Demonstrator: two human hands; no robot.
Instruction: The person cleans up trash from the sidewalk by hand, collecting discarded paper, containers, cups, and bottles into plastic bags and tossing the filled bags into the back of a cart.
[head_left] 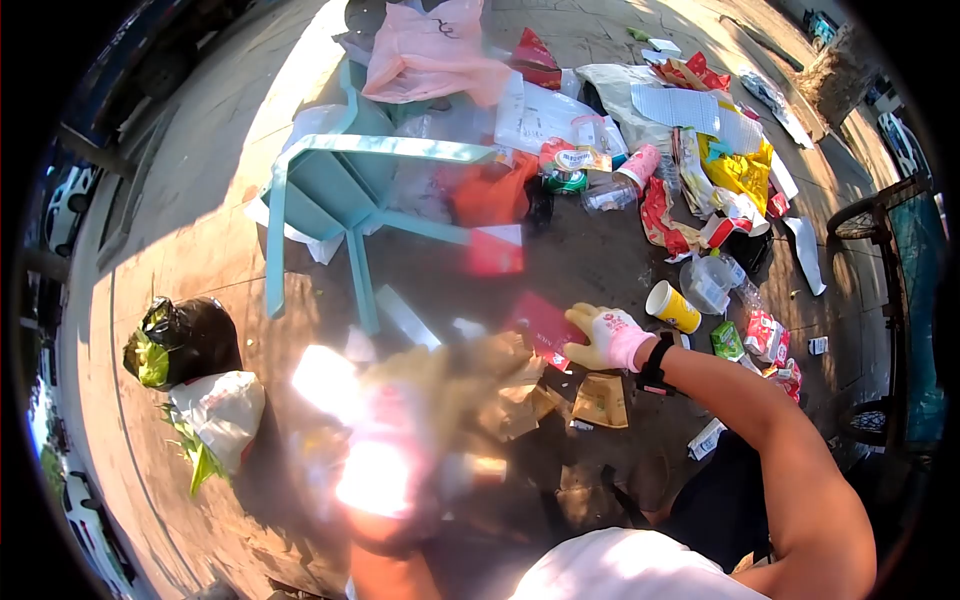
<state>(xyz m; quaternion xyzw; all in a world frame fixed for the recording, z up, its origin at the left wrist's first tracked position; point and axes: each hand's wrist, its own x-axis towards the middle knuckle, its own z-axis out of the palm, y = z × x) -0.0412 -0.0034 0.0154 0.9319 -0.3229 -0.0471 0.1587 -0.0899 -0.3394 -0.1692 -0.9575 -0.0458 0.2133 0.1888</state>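
Observation:
My right hand, in a pale glove with a pink cuff, grips the right edge of a flat red box between thumb and fingers. My left hand, gloved too, is smeared by motion and glare at lower left of the box, so its fingers do not show clearly. Beside it lies crumpled brown paper. A brown paper bag is just below my right hand. To that hand's upper right a yellow paper cup lies on its side.
An overturned light-blue plastic stool lies ahead on the left. Mixed packaging, including a green can and a yellow bag, spreads across the ground. Black and white bags sit far left. A wheeled cart stands right.

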